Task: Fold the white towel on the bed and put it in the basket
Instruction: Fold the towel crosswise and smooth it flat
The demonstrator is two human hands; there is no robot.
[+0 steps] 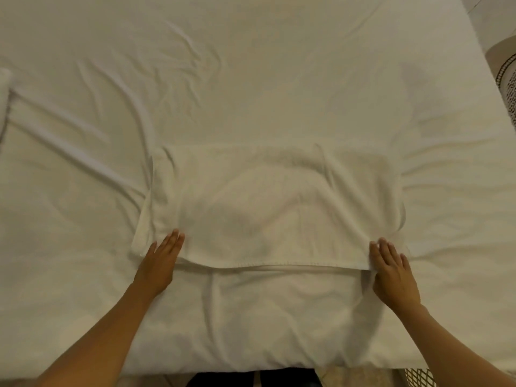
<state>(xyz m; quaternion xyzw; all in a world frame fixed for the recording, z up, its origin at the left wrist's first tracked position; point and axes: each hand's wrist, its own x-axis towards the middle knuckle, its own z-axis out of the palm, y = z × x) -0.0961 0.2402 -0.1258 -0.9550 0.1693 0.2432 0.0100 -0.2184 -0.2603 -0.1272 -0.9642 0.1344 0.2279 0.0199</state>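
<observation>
The white towel (268, 208) lies folded over on the white bed (251, 74), a wide rectangle with its hemmed edge nearest me. My left hand (160, 263) rests flat on the towel's near left corner, fingers straight and close together. My right hand (393, 272) lies flat at the near right corner, its thumb against the towel's edge and its fingers spread on the sheet beside it. Neither hand has cloth closed in its fingers. A white mesh basket (417, 378) peeks out below the bed's near edge at the bottom right.
The wrinkled sheet stretches far beyond the towel. A bunched white cloth (4, 96) sits at the left edge. Past the bed's right side stands a patterned woven container (506, 79). My dark clothing (257, 379) shows below the near edge.
</observation>
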